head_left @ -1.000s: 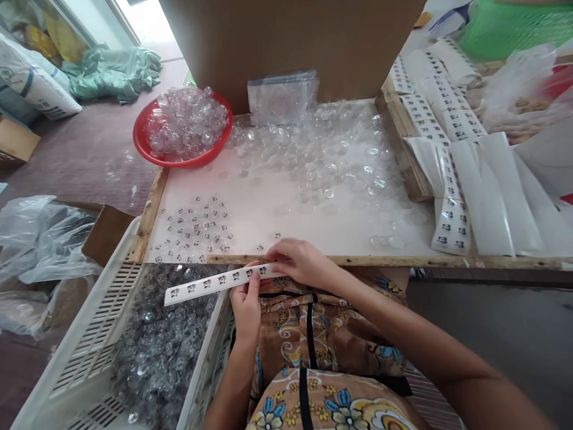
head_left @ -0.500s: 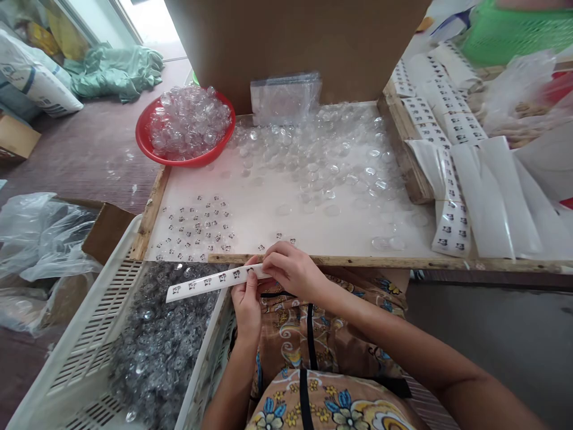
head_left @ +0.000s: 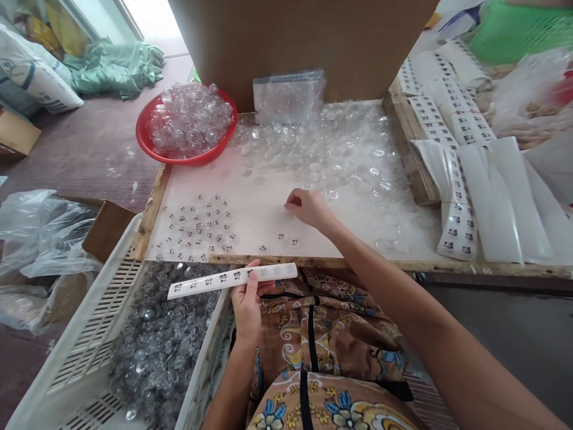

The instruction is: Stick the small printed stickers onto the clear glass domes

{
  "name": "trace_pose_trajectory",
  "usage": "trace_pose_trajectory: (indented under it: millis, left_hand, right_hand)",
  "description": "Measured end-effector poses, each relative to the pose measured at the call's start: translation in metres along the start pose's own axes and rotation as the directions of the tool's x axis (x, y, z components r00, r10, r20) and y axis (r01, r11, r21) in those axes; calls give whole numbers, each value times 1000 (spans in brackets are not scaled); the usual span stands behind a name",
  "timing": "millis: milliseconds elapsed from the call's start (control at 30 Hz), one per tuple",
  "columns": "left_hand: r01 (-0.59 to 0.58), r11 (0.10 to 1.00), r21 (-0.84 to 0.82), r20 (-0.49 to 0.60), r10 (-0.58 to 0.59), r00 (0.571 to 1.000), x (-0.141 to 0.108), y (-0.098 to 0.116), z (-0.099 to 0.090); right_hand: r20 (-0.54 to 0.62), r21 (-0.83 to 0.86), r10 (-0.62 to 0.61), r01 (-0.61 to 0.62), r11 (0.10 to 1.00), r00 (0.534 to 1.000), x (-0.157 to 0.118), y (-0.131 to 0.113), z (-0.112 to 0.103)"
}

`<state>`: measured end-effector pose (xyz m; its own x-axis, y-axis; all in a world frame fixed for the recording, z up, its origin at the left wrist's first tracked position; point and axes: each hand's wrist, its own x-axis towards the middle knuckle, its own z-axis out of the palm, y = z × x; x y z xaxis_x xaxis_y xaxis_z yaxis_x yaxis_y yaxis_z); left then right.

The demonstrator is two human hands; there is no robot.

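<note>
My left hand (head_left: pixel 247 298), thumb on top, pinches a white strip of small black panda-like stickers (head_left: pixel 201 283) at the table's front edge. Toward its right end the strip shows only faint grey marks. Over the white tabletop, my right hand (head_left: pixel 308 208) is closed in a pinch, with a tiny dark-printed sticker (head_left: pixel 286 208) just showing at the fingertips. Clear rounded pieces with the same print (head_left: pixel 197 227) lie in a group at the left of the table, and a few more sit just beyond the strip. Plain clear rounded pieces (head_left: pixel 313 155) are scattered across the back.
A red bowl (head_left: pixel 143 143) heaped with clear pieces stands at the back left. Below left, a white crate (head_left: pixel 85 334) holds many glossy pieces. Wooden strips (head_left: pixel 421 179) edge the table; more sticker sheets (head_left: pixel 459 233) lie at right. A brown board (head_left: pixel 304 42) rises behind.
My right hand has left the strip and moved forward and right over the tabletop, carrying a small sticker. The strip's right end is now uncovered. My left hand has stayed in place.
</note>
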<state>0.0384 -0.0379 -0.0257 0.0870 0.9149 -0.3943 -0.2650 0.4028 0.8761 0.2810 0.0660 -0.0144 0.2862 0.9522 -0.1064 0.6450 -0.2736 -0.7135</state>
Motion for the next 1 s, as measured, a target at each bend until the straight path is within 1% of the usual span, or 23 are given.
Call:
trace_pose_trajectory:
  millis: [67,167,233,367,467,500,533,567,633,667,700,767,800,900,1000]
  left_hand:
    - [3,1000,4,-5,-3,1000,1,0,1]
    - [-7,1000,16,0,7,1000,2,2,2]
    - [-21,1000,21,4,21,1000,2,3,4]
    - [-57,998,27,-7,57,998,-2,6,4]
    - [-74,997,37,-22,75,997,-4,6,2]
    - [-78,996,39,-25,79,997,-4,5,1]
    - [-79,996,40,-25,80,996,-4,4,1]
    - [-80,996,37,-20,81,997,-4,2,1]
    - [-88,996,26,-1,88,996,-2,-1,1]
    - [-96,995,18,5,95,995,-2,-2,2]
    - [-106,994,9,7,106,994,-1,-3,3]
    - [-127,992,-4,-12,127,992,-1,-2,4]
    - [-135,991,-8,-26,135,991,-2,0,4]
    - [-144,989,-18,-47,143,989,-3,5,3]
    - [-131,991,-25,-50,130,990,-2,7,4]
  right_hand:
    - [5,-64,-29,29,998,1000,-2,-2,6]
    - [-21,-219,-86,79,973,996,-5,-5,17]
    - [-29,-269,-116,104,957,993,-6,-7,24]
    - [22,-219,-162,163,962,987,-14,-12,30]
    - [-1,-220,-236,230,948,972,-33,-23,29]
    - [1,-197,-269,264,944,963,-43,-28,28]
    - [27,-147,-305,306,941,952,-54,-33,27]
    - [80,-67,-346,351,934,935,-65,-39,27]
    - [235,131,-426,405,905,874,-86,-50,27]
    - [291,209,-453,406,890,843,-94,-54,27]
    - [323,259,-471,402,878,821,-100,-57,26]
    - [323,294,-488,405,866,811,-106,-57,23]
    - [314,298,-495,411,861,810,-106,-56,20]
    - [328,306,-520,431,849,789,-104,-46,12]
    - [299,248,-545,488,837,783,-108,-38,13]
